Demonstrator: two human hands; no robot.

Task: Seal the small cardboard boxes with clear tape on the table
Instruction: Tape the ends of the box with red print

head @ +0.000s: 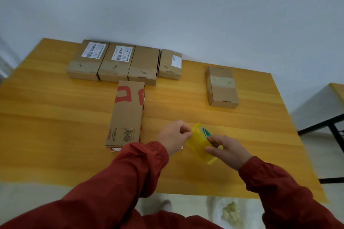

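Above the near middle of the wooden table (55,117), my right hand (226,149) grips a yellowish roll of clear tape (200,141). My left hand (175,135) pinches at the roll's left edge. A long cardboard box with red print (126,113) lies just left of my hands. Several small cardboard boxes stand in a row at the back: two with white labels (87,59) (116,61), a plain one (144,65) and a smaller one (170,64). One more box with a tape band across it (221,86) lies apart at the right.
A white wall rises right behind the table. At the far right stands another table with black legs (335,126). On the floor below the near edge lies a clear plastic bag (230,212) and a shoe (165,205).
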